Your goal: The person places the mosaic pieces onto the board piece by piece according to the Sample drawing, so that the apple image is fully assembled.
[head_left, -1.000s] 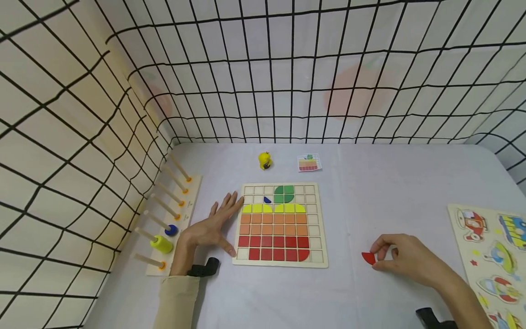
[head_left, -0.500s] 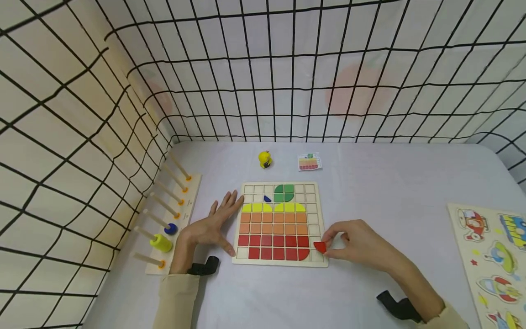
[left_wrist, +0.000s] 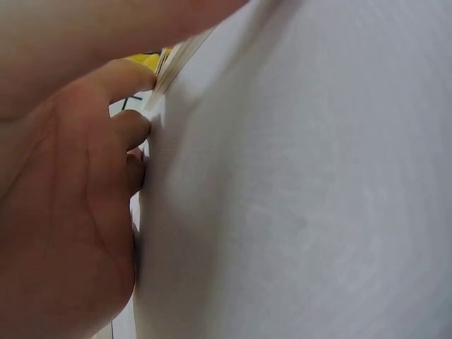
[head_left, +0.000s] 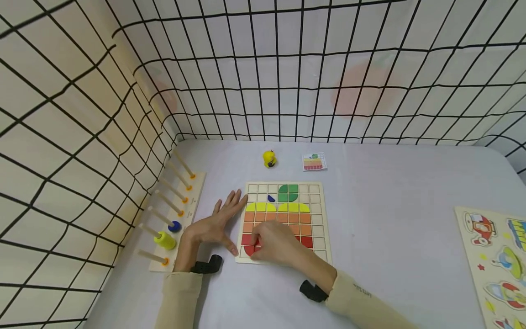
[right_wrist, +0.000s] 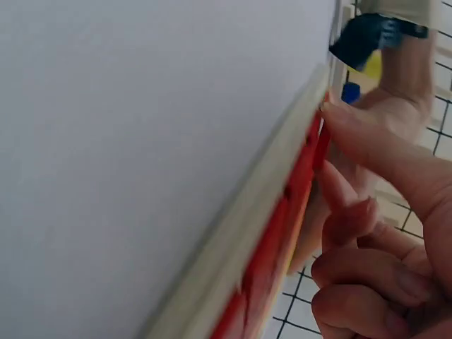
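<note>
A wooden grid board (head_left: 319, 230) lies on the white table, filled with rows of red, orange and yellow tiles, plus green tiles and a small blue one at the top. My right hand (head_left: 279, 243) reaches over its lower rows and pinches a red quarter-round tile (head_left: 248, 250) between thumb and index finger. That tile is right at the bottom-left corner cell; the right wrist view shows the tile (right_wrist: 321, 145) tilted near the board's rim (right_wrist: 236, 205). My left hand (head_left: 213, 228) rests spread at the board's left edge, thumb and fingertips against it.
Left of my left arm stands a peg board (head_left: 198, 183) with a blue ring (head_left: 174, 226) and yellow-green rings (head_left: 166, 241). A yellow toy duck (head_left: 269, 158) and a small picture card (head_left: 314, 162) lie behind the grid board. At right is a picture puzzle (head_left: 470, 228). Black netting (head_left: 283, 88) encloses the table.
My right hand has carried the red quarter-round tile leftward from the table's right side, across the board to its bottom-left corner. The left hand has stayed at the board's left edge.
</note>
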Demonstrator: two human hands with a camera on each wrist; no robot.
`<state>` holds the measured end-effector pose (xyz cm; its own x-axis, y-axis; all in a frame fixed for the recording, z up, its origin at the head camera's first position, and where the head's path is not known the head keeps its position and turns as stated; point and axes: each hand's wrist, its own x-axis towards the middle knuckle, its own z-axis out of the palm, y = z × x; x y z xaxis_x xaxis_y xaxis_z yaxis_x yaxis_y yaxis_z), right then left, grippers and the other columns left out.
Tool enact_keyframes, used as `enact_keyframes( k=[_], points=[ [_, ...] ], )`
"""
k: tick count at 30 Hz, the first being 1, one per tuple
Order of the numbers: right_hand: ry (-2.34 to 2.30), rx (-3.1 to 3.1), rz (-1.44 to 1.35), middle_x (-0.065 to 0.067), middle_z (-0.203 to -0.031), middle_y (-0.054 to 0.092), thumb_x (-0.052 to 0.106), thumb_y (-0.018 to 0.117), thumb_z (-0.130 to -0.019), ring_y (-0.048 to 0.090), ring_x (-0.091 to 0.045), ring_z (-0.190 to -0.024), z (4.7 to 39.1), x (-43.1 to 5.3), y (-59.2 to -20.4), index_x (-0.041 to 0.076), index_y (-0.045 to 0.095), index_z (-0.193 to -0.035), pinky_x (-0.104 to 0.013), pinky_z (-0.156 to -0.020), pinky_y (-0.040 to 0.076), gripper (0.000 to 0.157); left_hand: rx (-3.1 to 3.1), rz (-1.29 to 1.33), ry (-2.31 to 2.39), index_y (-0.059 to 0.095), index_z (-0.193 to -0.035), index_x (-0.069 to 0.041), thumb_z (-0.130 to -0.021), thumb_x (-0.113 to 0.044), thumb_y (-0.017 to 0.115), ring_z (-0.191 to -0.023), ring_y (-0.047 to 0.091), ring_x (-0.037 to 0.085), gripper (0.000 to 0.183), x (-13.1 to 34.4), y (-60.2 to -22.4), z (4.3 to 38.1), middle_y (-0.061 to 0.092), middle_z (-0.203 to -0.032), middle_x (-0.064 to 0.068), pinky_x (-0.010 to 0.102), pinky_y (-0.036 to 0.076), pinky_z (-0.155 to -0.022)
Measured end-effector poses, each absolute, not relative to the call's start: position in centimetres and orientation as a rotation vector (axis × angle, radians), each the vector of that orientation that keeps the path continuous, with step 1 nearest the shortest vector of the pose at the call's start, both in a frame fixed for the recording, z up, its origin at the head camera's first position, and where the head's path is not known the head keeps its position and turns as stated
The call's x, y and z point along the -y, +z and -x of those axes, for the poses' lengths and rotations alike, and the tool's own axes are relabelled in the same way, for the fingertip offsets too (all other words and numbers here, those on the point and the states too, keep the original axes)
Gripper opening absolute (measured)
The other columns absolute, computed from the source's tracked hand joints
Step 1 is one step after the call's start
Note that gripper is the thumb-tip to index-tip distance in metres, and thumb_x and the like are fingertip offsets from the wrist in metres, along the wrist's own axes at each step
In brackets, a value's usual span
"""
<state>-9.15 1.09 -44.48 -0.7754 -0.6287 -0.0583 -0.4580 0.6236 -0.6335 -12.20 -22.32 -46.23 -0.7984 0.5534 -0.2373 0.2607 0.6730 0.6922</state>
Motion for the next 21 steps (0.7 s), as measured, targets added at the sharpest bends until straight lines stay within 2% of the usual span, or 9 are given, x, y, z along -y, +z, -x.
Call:
enact_keyframes(
  k=[5, 9, 17, 21],
  points=[
    [-0.844, -2.585, 0.85, 0.01, -0.065, 0.055, 0.022, 0.093, -0.073, 0.048, -0.007, -0.065, 9.1, 0.3, -44.9, 0.015, 0.073, -0.077, -0.022, -0.057, 0.038, 0.022, -2.46, -0.64, 0.913, 0.005, -0.167, -0.008, -0.058, -0.025, 0.102, -0.16, -0.019, 0.039, 0.147, 22.4, -46.1, 12.1, -0.015, -0.173, 0.018, 0.066, -0.015, -0.126],
    [-0.85, -2.583, 0.828, 0.01, -0.065, 0.054, 0.022, 0.092, -0.075, 0.048, -0.007, -0.064, 9.0, 0.3, -45.0, 0.016, 0.074, -0.081, -0.021, -0.057, 0.038, 0.021, -2.461, -0.632, 0.906, 0.004, -0.167, -0.009, -0.058, -0.026, 0.101, -0.16, -0.019, 0.039, 0.147, 22.4, -46.1, 12.2, -0.015, -0.173, 0.019, 0.066, -0.014, -0.126],
    [-0.885, -2.605, 0.883, 0.006, -0.073, 0.069, 0.02, 0.088, -0.081, 0.051, -0.005, -0.067, 8.8, 0.2, -45.0, 0.014, 0.08, -0.083, -0.019, -0.057, 0.041, 0.011, -2.457, -0.636, 0.915, 0.003, -0.167, -0.009, -0.057, -0.027, 0.102, -0.16, -0.02, 0.039, 0.148, 22.6, -46.6, 12.2, -0.016, -0.173, 0.019, 0.066, -0.015, -0.126],
    [-0.823, -2.671, 0.877, 0.006, -0.074, 0.07, 0.023, 0.089, -0.081, 0.052, -0.006, -0.068, 8.6, 0.1, -45.0, 0.015, 0.08, -0.081, -0.019, -0.058, 0.041, 0.012, -2.454, -0.641, 0.92, 0.004, -0.167, -0.01, -0.057, -0.027, 0.102, -0.16, -0.02, 0.038, 0.149, 22.3, -46.5, 12.3, -0.016, -0.173, 0.018, 0.066, -0.015, -0.126]
  ],
)
